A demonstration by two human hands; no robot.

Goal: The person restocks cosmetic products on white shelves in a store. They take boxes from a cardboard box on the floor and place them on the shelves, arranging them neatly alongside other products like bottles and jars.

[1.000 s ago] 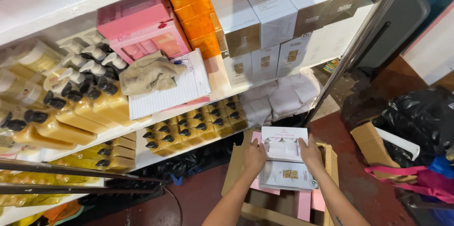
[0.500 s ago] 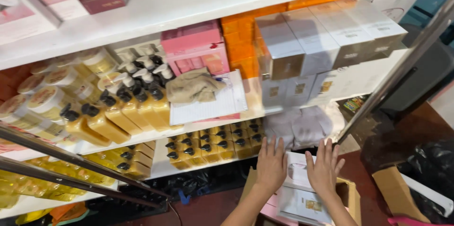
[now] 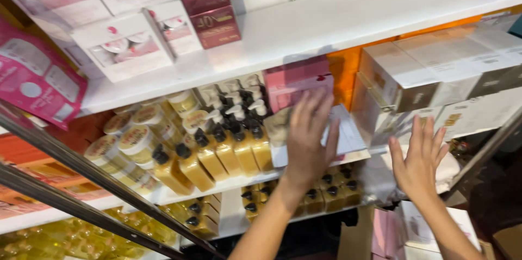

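Two white shelves (image 3: pixel 348 26) fill most of the view, the upper one carrying white and pink boxed goods at the left and two dark red boxes (image 3: pixel 209 4) near its middle. Under it, the middle shelf (image 3: pixel 326 163) holds a bank of white cartons with gold-brown bands (image 3: pixel 429 78) at the right, orange packs (image 3: pixel 341 72) and pink boxes (image 3: pixel 299 83) beside them, and to the left rows of amber pump bottles with black caps (image 3: pixel 217 154) and round cream jars with yellow lids (image 3: pixel 128 140).

Both hands are raised toward that middle shelf, which reads as the reaching stage of the work, before any grip is made. The left hand (image 3: pixel 307 140) is spread wide, fingers apart, gripping nothing; it hovers in front of a flat white sheet or pad (image 3: pixel 348 135) that lies at the shelf's front edge, just right of the bottles, with a crumpled tan cloth (image 3: pixel 278 124) beside it. Whether the fingertips already touch the sheet is lost in blur. The right hand (image 3: pixel 420 162) is likewise open and empty, palm toward the cartons, a little lower and nearer.

Judging by this, the next move calls for closing fingers on the chosen item without knocking the bottles close by.

Small dark-capped bottles (image 3: pixel 326 192) sit on the lowest shelf, and pale pink and white packets (image 3: pixel 413 233) lie in a carton below the right wrist.
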